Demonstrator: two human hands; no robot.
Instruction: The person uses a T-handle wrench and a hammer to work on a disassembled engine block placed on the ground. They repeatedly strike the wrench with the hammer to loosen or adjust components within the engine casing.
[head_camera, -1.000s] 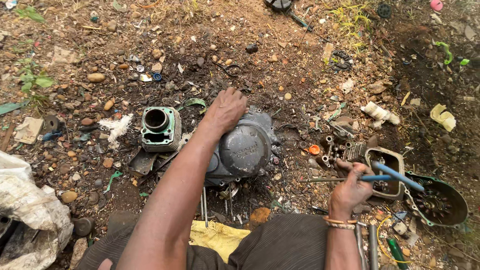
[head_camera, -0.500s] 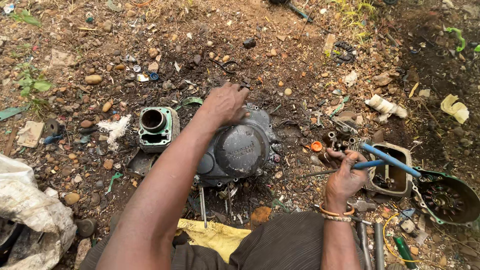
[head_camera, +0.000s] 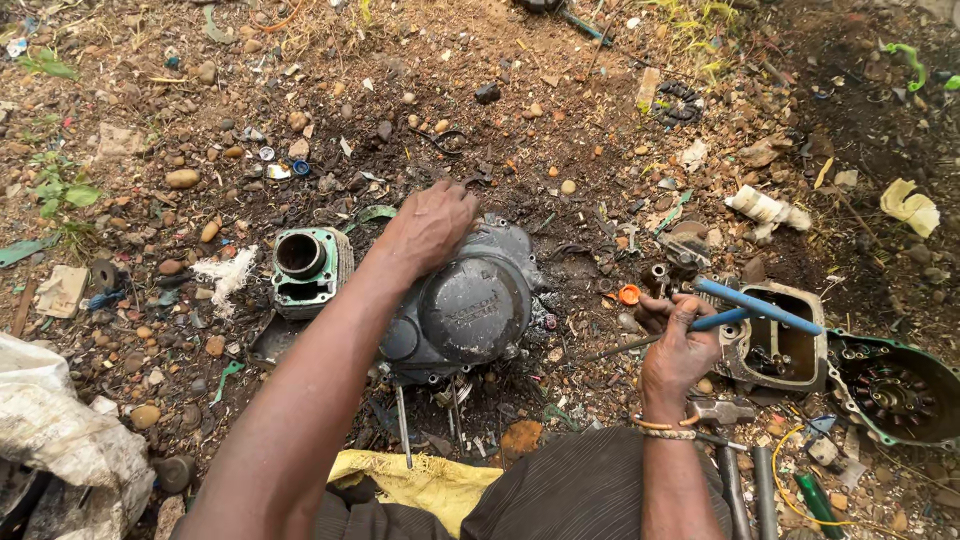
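1. Grey metal engine cover (head_camera: 465, 310), grimy, lies on the dirt ground (head_camera: 560, 110); left hand (head_camera: 428, 228) rests palm-down on its upper edge, fingers loosely spread, gripping nothing.
2. Right hand (head_camera: 678, 345) is closed around blue-handled pliers (head_camera: 750, 308), just right of the cover.
3. Green-rimmed cylinder block (head_camera: 305, 265) stands left of the cover.
4. Open metal casing (head_camera: 815, 320) and round flywheel housing (head_camera: 895, 385) lie beside the right hand.
5. Yellow cloth (head_camera: 425, 480) lies nearest the person.
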